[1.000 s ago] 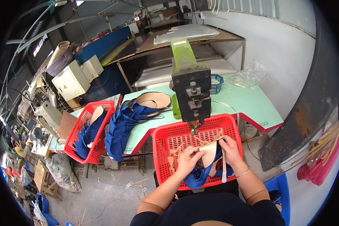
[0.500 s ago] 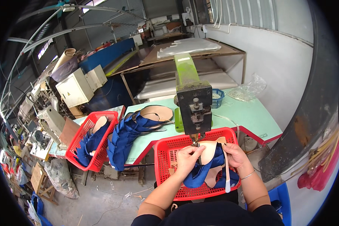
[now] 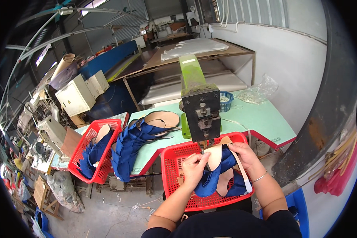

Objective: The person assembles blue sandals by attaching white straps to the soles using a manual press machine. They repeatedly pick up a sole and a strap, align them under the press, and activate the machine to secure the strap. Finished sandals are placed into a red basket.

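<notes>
Under the head of a green and black machine (image 3: 202, 113), both my hands hold a shoe upper (image 3: 214, 158) of beige lining and blue fabric. My left hand (image 3: 193, 169) pinches its left edge close to the machine's tip. On the other side, my right hand (image 3: 245, 155) grips its right edge, with a narrow beige strip (image 3: 242, 169) hanging down from the fingers. Just below sits a red basket (image 3: 167, 176) with more blue fabric (image 3: 205, 186) and beige pieces in it. The fingertips partly hide the edges of the upper.
A stack of blue and beige uppers (image 3: 133, 144) lies on the pale green table (image 3: 275, 123), left of the machine. Beyond it stands another red basket (image 3: 103, 168) of similar pieces. A small blue basket (image 3: 226, 104) and plastic bag (image 3: 261, 93) are behind; a dark pillar (image 3: 313, 131) rises at right.
The beige strip at my right hand has swung from hanging straight down to slanting right. Both hands stay on the shoe upper, almost in place, while the whole view has shifted slightly.
</notes>
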### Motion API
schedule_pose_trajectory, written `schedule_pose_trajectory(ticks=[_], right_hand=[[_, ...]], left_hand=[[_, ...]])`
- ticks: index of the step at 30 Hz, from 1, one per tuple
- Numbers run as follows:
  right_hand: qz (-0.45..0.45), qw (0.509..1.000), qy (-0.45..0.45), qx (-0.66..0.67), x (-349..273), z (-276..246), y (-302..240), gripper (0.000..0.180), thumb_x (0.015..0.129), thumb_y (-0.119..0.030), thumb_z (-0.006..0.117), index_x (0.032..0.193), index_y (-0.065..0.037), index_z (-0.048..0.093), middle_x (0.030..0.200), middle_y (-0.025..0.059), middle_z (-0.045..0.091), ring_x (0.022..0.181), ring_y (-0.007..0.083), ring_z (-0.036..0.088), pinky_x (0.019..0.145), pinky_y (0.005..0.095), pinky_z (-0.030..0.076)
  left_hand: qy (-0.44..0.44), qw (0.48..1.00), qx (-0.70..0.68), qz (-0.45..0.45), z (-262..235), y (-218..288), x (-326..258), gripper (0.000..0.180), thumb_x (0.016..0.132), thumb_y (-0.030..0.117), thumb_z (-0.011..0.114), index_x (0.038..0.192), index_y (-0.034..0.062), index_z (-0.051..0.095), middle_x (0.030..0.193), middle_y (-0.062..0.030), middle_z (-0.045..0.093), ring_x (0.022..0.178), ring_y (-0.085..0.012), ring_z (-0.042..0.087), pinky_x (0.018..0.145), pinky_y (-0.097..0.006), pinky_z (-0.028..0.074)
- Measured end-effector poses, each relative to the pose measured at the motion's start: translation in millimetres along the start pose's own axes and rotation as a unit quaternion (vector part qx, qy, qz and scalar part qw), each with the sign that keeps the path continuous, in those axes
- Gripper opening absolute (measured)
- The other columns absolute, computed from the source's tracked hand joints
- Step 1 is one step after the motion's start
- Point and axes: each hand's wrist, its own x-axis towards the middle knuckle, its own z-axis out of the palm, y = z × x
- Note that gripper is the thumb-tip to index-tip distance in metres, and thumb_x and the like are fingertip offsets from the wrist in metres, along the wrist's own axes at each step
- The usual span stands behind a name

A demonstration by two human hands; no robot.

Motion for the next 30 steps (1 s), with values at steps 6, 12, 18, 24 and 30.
schedule_pose_trajectory(ticks=[6,12,18,24,30], right_hand=[[0.01,0.999,0.024,-0.038,2.1,23.3,-7.9,0.021,0.084,-0.014,0.062,0.091,0.005,0.062,0.081,0.0068,0.064,0.069,0.0106,0.061,0.063,0.0228,0.05],[0.001,0.997,0.011,-0.082,6.2,37.5,-2.2,0.019,0.082,-0.016,0.065,0.082,0.003,0.063,0.075,0.0055,0.063,0.063,0.0092,0.059,0.057,0.0221,0.048],[0.013,0.993,0.0,-0.114,8.1,51.9,0.3,0.021,0.081,-0.019,0.065,0.076,0.001,0.063,0.069,0.0031,0.061,0.058,0.0079,0.056,0.053,0.0224,0.046],[0.011,0.992,-0.006,-0.124,8.2,60.1,6.5,0.023,0.081,-0.022,0.067,0.078,0.001,0.064,0.071,0.0029,0.062,0.063,0.0068,0.055,0.057,0.0215,0.045],[-0.001,0.994,0.002,-0.11,4.7,61.9,23.7,0.019,0.083,-0.018,0.066,0.085,0.001,0.064,0.076,0.0013,0.06,0.065,0.0057,0.053,0.058,0.0216,0.043]], left_hand=[[0.041,0.999,-0.023,-0.009,-6.9,-6.8,-9.5,0.023,0.079,0.009,0.068,0.06,0.0005,0.059,0.059,0.001,0.052,0.054,-0.0047,0.045,0.05,-0.021,0.035],[0.08,0.989,-0.112,-0.05,-19.0,-23.3,-16.3,0.02,0.083,0.009,0.064,0.064,0.0023,0.059,0.06,0.0018,0.053,0.054,-0.0036,0.044,0.049,-0.02,0.033],[0.105,0.972,-0.178,-0.115,-27.8,-32.0,-18.8,0.027,0.086,0.02,0.062,0.063,0.0072,0.057,0.055,0.0022,0.052,0.044,-0.0037,0.043,0.04,-0.019,0.031],[0.074,0.964,-0.18,-0.179,-42.6,-13.6,-12.0,0.024,0.085,0.021,0.063,0.066,0.0074,0.058,0.055,0.0012,0.054,0.041,-0.0044,0.045,0.037,-0.019,0.032],[0.024,0.971,-0.163,-0.176,-57.7,-21.4,9.9,0.026,0.083,0.024,0.065,0.064,0.0076,0.058,0.055,0.0008,0.054,0.042,-0.0054,0.044,0.039,-0.019,0.032]])
